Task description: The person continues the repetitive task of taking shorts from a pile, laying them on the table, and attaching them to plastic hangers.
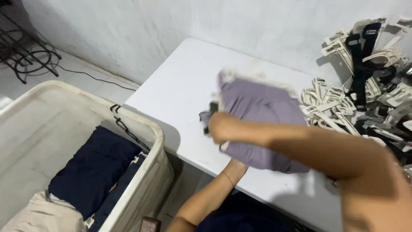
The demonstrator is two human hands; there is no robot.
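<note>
A folded lilac garment with a pale lining at its edges is held just above the white table. My right hand reaches across from the right and is closed on the garment's left edge, where a dark piece shows. My left hand comes up from below the table's front edge and goes under the garment; its fingers are hidden by the cloth. The picture is blurred by motion.
A heap of cream and black plastic hangers fills the table's right end against the wall. A large cream tub stands on the floor at the left, holding folded navy and beige clothes. Black metal stands and a cable lie at far left.
</note>
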